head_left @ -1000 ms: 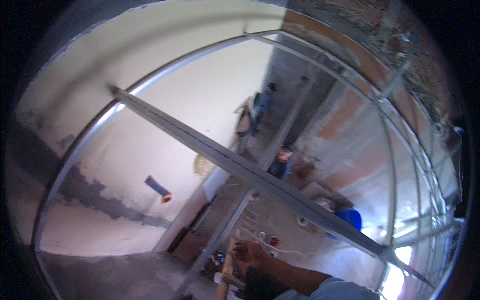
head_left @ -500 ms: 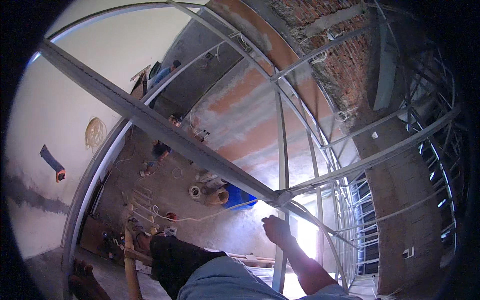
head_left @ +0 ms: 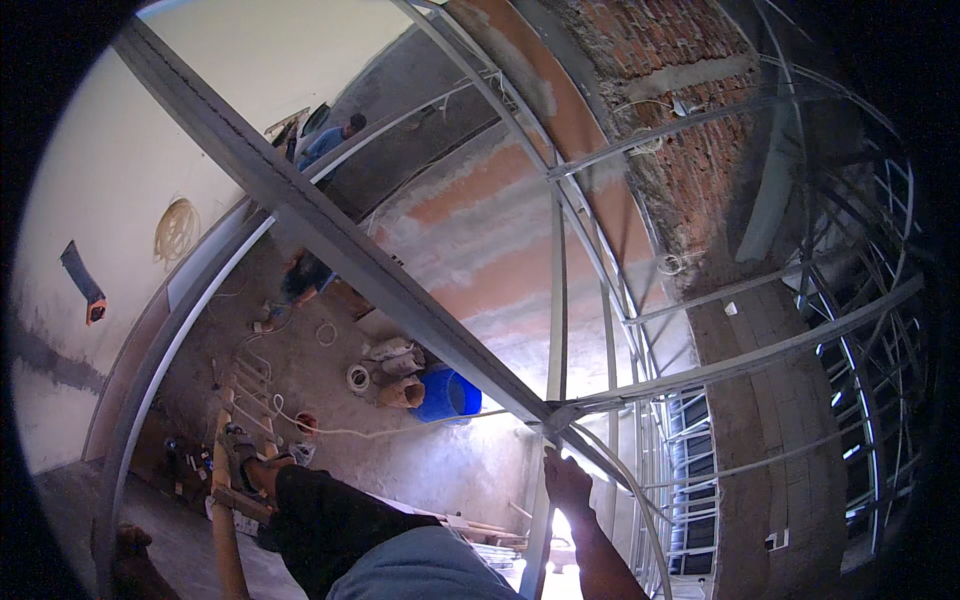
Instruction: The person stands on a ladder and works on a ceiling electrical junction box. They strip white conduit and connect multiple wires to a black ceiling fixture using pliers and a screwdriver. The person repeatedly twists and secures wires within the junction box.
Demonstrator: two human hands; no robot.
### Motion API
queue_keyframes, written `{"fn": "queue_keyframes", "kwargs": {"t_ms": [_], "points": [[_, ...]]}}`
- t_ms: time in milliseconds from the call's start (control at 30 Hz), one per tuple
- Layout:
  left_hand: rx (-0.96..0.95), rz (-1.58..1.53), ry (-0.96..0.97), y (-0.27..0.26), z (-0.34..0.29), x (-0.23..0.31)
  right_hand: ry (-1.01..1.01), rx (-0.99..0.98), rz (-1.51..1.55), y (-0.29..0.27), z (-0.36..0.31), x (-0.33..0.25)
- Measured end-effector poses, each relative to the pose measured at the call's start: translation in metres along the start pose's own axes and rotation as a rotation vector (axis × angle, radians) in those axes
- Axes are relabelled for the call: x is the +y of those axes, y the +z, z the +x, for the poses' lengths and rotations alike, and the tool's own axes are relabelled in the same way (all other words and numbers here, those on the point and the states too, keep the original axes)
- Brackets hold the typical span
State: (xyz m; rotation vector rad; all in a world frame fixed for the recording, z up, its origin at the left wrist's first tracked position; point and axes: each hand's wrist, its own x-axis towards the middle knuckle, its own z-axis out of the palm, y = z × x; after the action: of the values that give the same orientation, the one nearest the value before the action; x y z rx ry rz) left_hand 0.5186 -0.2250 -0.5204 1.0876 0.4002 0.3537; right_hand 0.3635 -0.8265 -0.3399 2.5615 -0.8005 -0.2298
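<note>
My right hand (head_left: pixel 568 482) is raised with its fingers closed at the edge of an upright metal stud (head_left: pixel 541 510). It is just below the joint (head_left: pixel 556 416) where several grey metal profiles meet. A long ceiling profile (head_left: pixel 330 230) runs from this joint to the upper left, and a curved one (head_left: pixel 740 370) runs to the right. At the dim lower left, what looks like my left hand (head_left: pixel 133 552) is beside a curved metal profile (head_left: pixel 125 480); its fingers are too dark to read. A pale cable (head_left: pixel 400 432) leads left from the joint.
My foot (head_left: pixel 262 470) is on a wooden ladder (head_left: pixel 222 500) high above the floor. Below are a blue barrel (head_left: pixel 446 394), sacks (head_left: pixel 400 391) and cable coils. A handsaw (head_left: pixel 84 285) and a coil (head_left: pixel 177 232) hang on the white wall. A person (head_left: pixel 325 145) is at the far left.
My right hand has moved up to the upright stud beneath the joint. The view has shifted, so the ladder and wall sit further left.
</note>
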Motion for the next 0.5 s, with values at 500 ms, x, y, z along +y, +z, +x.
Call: {"fn": "queue_keyframes", "kwargs": {"t_ms": [500], "points": [[-0.047,-0.026,0.075,-0.017,0.007,-0.009,0.079,0.206,0.357,0.035,-0.006,0.022]]}}
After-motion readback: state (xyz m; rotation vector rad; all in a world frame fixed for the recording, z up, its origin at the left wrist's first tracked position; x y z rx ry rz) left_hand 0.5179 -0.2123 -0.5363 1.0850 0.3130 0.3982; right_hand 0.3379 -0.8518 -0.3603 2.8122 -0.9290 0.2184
